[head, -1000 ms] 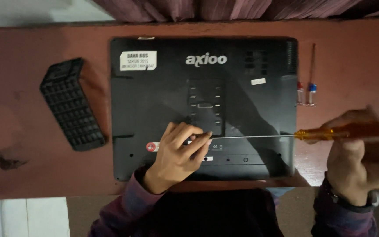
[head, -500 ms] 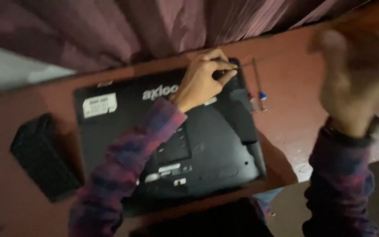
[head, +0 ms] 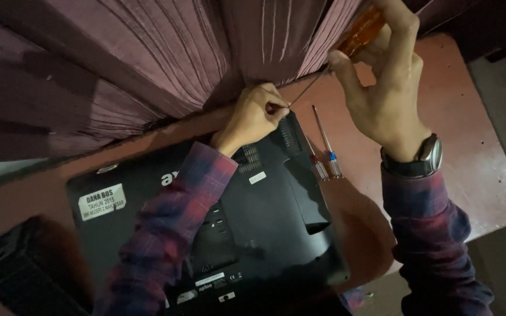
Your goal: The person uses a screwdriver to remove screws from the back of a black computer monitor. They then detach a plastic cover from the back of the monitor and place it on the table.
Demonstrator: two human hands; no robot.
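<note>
Hands shifted to the laptop's far corner; screwdriver raised steeply.

Your view has swung since a second ago: the black laptop (head: 265,234) now lies skewed on the reddish-brown table (head: 475,152), whose far edge meets a maroon curtain (head: 165,52). Your right hand (head: 385,88) is closed on the orange-handled screwdriver (head: 346,50). Your left hand (head: 256,114), fingers pinched, steadies its tip at the laptop's far corner. Two small screwdrivers (head: 323,149) lie just beside that corner. A black block (head: 21,272) sits at the table's left end.

Black plastic laptop (head: 265,234) lies underside-up on the reddish-brown wooden table (head: 475,152). Two slim metal screwdrivers (head: 323,149) lie right of it; black ribbed battery pack (head: 19,275) lies left. Pleated maroon curtain (head: 165,52) hangs behind.
</note>
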